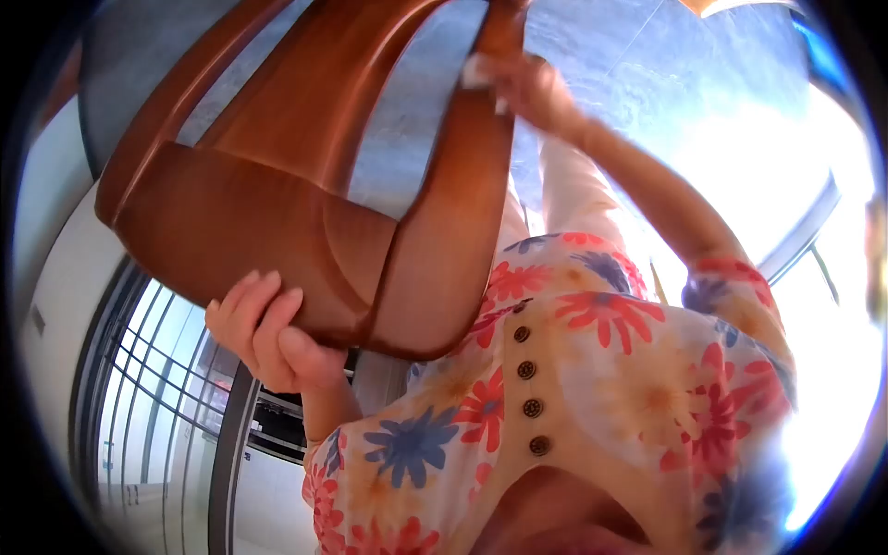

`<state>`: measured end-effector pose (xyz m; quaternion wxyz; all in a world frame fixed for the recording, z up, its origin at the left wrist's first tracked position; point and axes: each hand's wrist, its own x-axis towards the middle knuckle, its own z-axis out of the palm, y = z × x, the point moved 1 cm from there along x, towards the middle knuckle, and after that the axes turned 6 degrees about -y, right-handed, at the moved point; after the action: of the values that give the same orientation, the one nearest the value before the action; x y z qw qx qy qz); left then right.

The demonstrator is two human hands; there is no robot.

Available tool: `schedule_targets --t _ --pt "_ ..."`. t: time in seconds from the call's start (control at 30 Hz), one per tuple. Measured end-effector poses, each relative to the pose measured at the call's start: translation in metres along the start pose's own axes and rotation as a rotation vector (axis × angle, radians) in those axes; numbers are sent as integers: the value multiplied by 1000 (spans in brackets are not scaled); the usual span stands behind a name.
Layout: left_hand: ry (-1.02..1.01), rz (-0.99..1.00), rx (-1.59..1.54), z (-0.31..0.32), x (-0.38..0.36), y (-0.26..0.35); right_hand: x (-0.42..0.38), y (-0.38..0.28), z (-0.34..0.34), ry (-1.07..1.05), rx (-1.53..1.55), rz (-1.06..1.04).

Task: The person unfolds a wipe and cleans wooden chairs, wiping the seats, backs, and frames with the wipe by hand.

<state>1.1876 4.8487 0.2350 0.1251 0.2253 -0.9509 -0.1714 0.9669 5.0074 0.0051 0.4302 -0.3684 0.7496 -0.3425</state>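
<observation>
A brown, glossy wooden chair [268, 222] fills the upper left, its broad top rail towards me and its backrest slats running away. My left hand [268, 328] grips the near edge of the top rail, fingers over its face. Smeared by motion, my right hand [538, 92] is closed on a small white cloth [478, 72] against the chair's side post. Whether the cloth is fabric or tissue is hard to tell. The seat and feet of the chair are out of view.
Beneath the chair spreads a grey, marbled floor [647, 83]. Behind my left hand is a window or door with a dark grid [162, 370]. Strong light washes out the right side. Part of another wooden item [717, 6] shows at the top right edge.
</observation>
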Motion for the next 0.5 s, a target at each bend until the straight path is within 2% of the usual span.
schedule_targets --t 0.03,0.07,0.1,0.17,0.27,0.33,0.37,0.4,0.43,0.5 --pt "8 2 6 -2 -2 -2 -27 -42 9 -163 351 -2" --pt "19 5 9 -4 -1 -2 -51 -86 10 -106 168 -464" --pt "31 11 11 -6 1 -3 -75 -134 11 -94 277 -559" --pt "85 45 -2 -4 10 -1 -97 -192 -18 -448 417 -739" --pt "117 70 -33 -10 17 -2 -88 -206 -36 -485 460 -759" --pt "147 101 -46 -7 21 -4 -62 -167 -51 -306 555 -316" --pt "153 108 -46 -7 22 -3 -48 -137 -46 -53 443 -213" --pt "155 119 -49 -6 23 -2 -30 -100 -41 72 139 -173" --pt "162 134 -59 -10 25 1 -29 -86 -39 36 46 34" --pt "170 156 -40 -4 26 -1 -39 -79 -17 24 -34 -57"
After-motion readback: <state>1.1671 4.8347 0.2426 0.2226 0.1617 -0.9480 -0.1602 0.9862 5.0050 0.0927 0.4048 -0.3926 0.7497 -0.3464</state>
